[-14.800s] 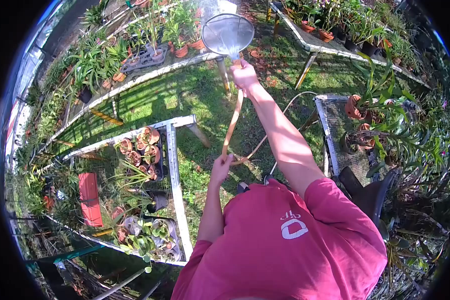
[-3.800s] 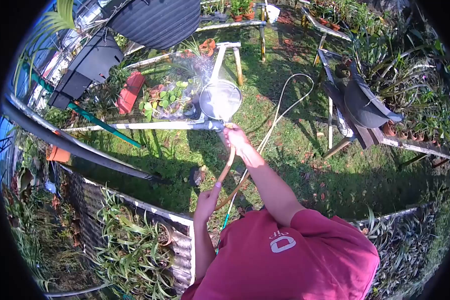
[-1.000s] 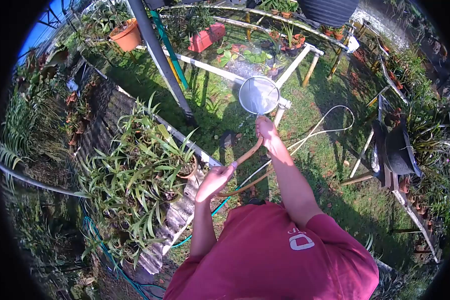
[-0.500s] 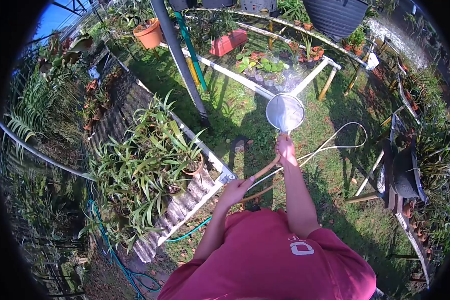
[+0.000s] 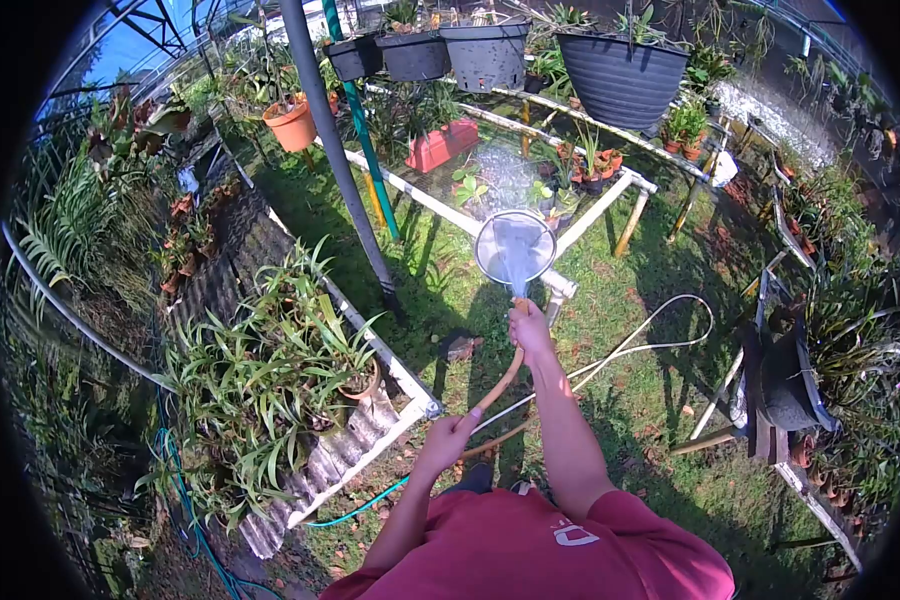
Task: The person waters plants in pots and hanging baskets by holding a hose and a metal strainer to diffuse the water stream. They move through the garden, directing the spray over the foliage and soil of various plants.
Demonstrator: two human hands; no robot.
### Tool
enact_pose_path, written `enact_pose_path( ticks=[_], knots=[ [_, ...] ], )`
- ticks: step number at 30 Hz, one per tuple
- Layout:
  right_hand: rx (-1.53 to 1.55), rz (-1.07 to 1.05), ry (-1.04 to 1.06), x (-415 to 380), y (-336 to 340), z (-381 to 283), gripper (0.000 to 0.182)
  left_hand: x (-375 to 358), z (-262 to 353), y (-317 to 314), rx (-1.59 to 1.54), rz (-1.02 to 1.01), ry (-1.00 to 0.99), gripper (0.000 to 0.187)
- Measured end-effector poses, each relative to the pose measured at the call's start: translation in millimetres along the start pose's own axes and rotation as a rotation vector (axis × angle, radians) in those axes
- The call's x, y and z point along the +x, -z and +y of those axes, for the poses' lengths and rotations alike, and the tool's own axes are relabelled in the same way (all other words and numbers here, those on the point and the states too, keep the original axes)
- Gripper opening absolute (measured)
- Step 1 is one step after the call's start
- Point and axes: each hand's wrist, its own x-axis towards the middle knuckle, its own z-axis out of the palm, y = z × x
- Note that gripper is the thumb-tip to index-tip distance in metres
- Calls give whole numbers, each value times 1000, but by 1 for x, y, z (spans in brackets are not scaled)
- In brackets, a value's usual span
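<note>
The right hand (image 5: 528, 328) has its fingers curled around a tan hose (image 5: 510, 372), right below a round mesh head (image 5: 492, 250), out in front of the person. Water (image 5: 518, 272) is gushing into the head and spraying past it, toward the white-edged surface (image 5: 425, 197) with a red planter (image 5: 442, 145) on it. The left hand (image 5: 443, 442) is lower and closer to the body, fingers wrapped around the same hose, though I can't tell exactly how each one sits. A big black pot (image 5: 625, 85) is farther back.
</note>
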Motion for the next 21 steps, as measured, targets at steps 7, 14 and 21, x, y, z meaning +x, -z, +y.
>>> enact_pose_path(
  ticks=[7, 14, 21],
  knots=[
    [-16, 37, 24, -8, 25, -6, 24, 3, 10, -1, 28, -60, -58, 62],
    [7, 32, 2, -15, -15, 19, 19, -3, -12, 35, -67, -19, -27, 58],
    [-35, -72, -74, -12, -106, 48, 26, 1, -78, 81, -376, 14, 4, 42]
  ],
)
